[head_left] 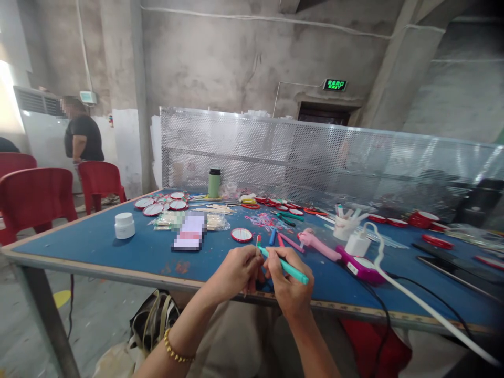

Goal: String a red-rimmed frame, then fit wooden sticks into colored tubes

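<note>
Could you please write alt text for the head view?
A person's right grip holds a teal pen-like tool beside the left grip, at the near edge of a blue table. Beyond are red-rimmed discs, a phone and a green bottle.

A bare workshop room
Rough concrete walls (pixel 220 58), a lit EXIT sign (pixel 335 85), red chairs (pixel 37 194) and a blue table (pixel 90 239) strewn with tools (pixel 286 221) and small parts (pixel 263 220)

Pen-shaped tool (pixel 293 270) turquoise — tabletop (pixel 94 239) blue; chairs (pixel 37 197) red; bottle (pixel 214 186) green, lid (pixel 214 171) black — jar (pixel 125 227) white; bracelet (pixel 173 350) gold.
</note>
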The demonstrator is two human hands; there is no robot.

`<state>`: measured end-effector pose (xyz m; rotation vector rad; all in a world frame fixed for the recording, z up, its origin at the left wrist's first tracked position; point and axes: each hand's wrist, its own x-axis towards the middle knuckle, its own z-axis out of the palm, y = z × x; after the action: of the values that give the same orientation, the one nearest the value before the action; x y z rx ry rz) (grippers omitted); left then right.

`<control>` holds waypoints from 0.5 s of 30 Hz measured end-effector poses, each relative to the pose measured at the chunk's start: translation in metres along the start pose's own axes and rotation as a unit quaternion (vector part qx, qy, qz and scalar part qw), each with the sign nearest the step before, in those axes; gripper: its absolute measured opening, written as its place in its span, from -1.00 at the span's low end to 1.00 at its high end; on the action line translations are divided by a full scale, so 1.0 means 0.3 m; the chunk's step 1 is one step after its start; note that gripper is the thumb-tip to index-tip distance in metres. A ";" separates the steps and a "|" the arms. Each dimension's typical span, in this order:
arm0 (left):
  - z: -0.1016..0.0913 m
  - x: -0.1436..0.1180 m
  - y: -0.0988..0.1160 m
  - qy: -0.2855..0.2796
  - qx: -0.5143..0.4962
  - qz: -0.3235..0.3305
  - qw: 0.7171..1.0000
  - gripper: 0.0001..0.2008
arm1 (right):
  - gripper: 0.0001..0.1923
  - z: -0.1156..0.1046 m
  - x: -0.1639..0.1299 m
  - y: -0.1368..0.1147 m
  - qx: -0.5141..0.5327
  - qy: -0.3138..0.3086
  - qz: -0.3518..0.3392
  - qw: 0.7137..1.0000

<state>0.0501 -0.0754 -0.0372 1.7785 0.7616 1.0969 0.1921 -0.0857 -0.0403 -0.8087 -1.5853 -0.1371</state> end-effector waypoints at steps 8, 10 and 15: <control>0.003 -0.002 0.002 0.007 0.004 -0.007 1.000 -0.61 | -0.82 0.001 0.005 -0.006 0.000 -0.004 -0.016 1.000; 0.003 -0.002 0.004 0.006 0.005 -0.007 1.000 -0.62 | -0.82 0.001 0.005 -0.006 0.000 -0.006 -0.014 1.000; 0.000 -0.001 0.009 0.005 0.009 -0.003 1.000 -0.62 | -0.80 0.000 0.005 -0.003 -0.005 -0.013 -0.018 1.000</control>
<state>0.0501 -0.0768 -0.0349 1.7864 0.7839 1.0997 0.1916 -0.0857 -0.0386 -0.7936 -1.6248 -0.1612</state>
